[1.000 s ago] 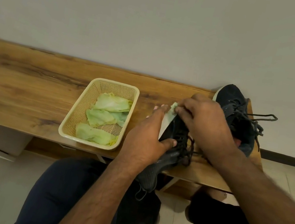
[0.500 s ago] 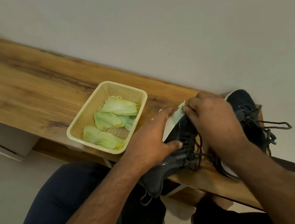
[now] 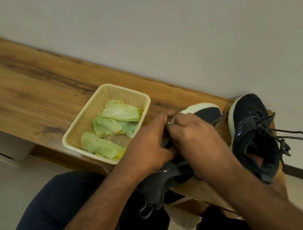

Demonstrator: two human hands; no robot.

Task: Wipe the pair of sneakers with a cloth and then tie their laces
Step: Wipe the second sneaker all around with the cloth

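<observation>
Sneaker, dark, on bench edge: left hand grips its side; right hand pinches pale cloth against it. Second sneaker beside, laces loose. Basket left, green cloths inside.

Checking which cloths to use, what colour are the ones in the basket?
Pale green cloths in a cream basket; the head view shows them.

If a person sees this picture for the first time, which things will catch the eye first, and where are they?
First come the two hands, the left hand and the right hand, meeting over a dark sneaker at the front edge of the wooden bench, with a scrap of pale cloth between them. To their left stands a cream basket holding green cloths. At the bench's right end lies the second sneaker, its laces loose.
</observation>
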